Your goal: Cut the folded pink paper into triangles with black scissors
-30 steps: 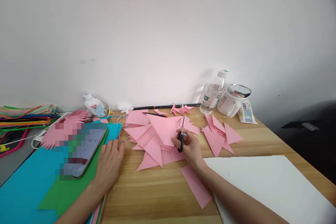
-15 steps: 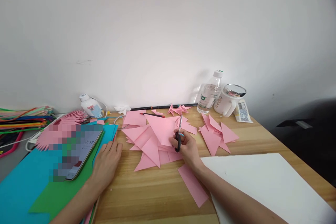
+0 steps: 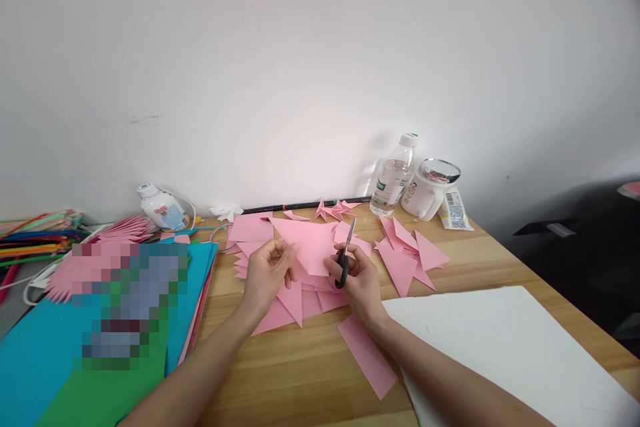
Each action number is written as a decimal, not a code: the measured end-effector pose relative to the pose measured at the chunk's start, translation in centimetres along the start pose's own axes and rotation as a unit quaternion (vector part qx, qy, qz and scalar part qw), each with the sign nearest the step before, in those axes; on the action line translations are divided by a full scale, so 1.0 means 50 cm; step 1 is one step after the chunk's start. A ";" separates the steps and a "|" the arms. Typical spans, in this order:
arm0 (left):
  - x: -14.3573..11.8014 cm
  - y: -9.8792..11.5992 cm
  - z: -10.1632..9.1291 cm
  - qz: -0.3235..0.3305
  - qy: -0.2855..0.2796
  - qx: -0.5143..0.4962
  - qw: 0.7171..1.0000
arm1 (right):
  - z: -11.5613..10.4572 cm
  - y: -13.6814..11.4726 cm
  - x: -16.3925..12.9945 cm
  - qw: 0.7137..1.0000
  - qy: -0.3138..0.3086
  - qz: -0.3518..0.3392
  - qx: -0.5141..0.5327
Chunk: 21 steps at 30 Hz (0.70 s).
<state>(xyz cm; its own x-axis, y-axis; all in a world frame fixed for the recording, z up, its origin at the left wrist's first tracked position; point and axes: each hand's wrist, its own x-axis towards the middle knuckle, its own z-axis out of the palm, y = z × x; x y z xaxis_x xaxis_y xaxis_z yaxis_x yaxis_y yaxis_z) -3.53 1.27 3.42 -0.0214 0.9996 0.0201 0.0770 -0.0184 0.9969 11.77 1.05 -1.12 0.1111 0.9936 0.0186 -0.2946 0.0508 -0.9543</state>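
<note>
My right hand (image 3: 361, 280) grips black-handled scissors (image 3: 345, 254), blades pointing up and away. My left hand (image 3: 267, 272) pinches the left edge of a pink paper triangle (image 3: 310, 245), lifted a little over a heap of pink paper pieces (image 3: 295, 293) in the middle of the wooden table (image 3: 300, 360). The scissors sit at the right edge of that held triangle. A pink paper strip (image 3: 367, 355) lies on the table beside my right forearm.
Stacked blue and green sheets (image 3: 45, 360) with a blurred phone lie at left. More pink triangles (image 3: 407, 253) lie at right. Water bottle (image 3: 393, 177), white mug (image 3: 429, 190), small white bottle (image 3: 160, 208) stand by the wall. A white board (image 3: 510, 347) covers the right front.
My left hand has left the table edge by the phone and moved right to take hold of the pink triangle. The right hand has stayed with the scissors.
</note>
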 end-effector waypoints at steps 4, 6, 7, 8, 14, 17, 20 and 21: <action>0.005 -0.016 0.001 -0.013 0.034 -0.076 0.996 | -0.004 0.007 0.004 1.000 0.006 -0.022 -0.019; 0.005 -0.021 0.000 -0.048 -0.020 -0.078 0.996 | -0.004 0.010 0.005 0.999 -0.015 -0.023 -0.031; 0.005 -0.024 0.000 -0.065 -0.041 -0.067 0.995 | -0.004 0.012 0.005 0.999 -0.023 -0.025 -0.036; 0.004 -0.027 0.001 -0.077 -0.049 -0.056 0.994 | -0.003 0.013 0.005 0.998 -0.027 -0.029 -0.038; -0.003 -0.041 0.013 -0.092 0.018 -0.088 0.992 | -0.003 0.017 0.004 0.997 -0.063 -0.013 -0.031; -0.005 -0.044 0.014 -0.113 -0.003 -0.070 0.991 | -0.004 0.020 0.004 0.998 -0.060 -0.013 -0.027; -0.005 -0.047 0.009 -0.113 -0.014 -0.049 0.992 | -0.003 0.015 0.002 0.998 -0.057 -0.017 -0.023; -0.004 -0.047 0.007 -0.100 -0.003 -0.053 0.994 | -0.003 0.011 0.000 0.997 -0.072 -0.014 -0.022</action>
<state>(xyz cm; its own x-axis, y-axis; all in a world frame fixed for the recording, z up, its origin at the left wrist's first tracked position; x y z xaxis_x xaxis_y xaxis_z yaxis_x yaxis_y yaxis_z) -3.36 1.14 1.05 -0.0196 0.9836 -0.1795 -0.0330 0.1788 0.9833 11.72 1.06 -1.70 -0.0194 0.9962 0.0847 -0.2506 0.0772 -0.9650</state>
